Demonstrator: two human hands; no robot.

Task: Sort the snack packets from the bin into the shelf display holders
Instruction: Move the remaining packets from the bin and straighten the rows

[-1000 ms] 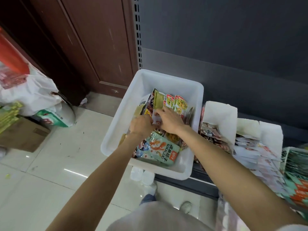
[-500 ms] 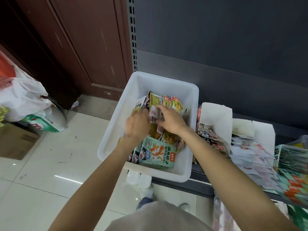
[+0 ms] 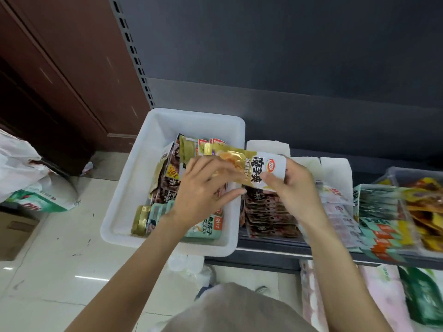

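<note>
Fingers (image 3: pixel 272 179) of both hands pinch a gold packet (image 3: pixel 242 161) above the bin (image 3: pixel 134 178)

White rectangular plastic bin (image 3: pixel 143 168) sits at the left end of the shelf, partly filled with snack packets: dark brown ones (image 3: pixel 171 185) standing on edge, teal-and-white ones (image 3: pixel 206 227) lying flat at its near wall. A gold-and-white foil packet (image 3: pixel 249 167) is held sideways above the bin's right rim. White cardboard display holder (image 3: pixel 266 147) just right of the bin holds stacked dark brown packets (image 3: pixel 268 212).
</note>
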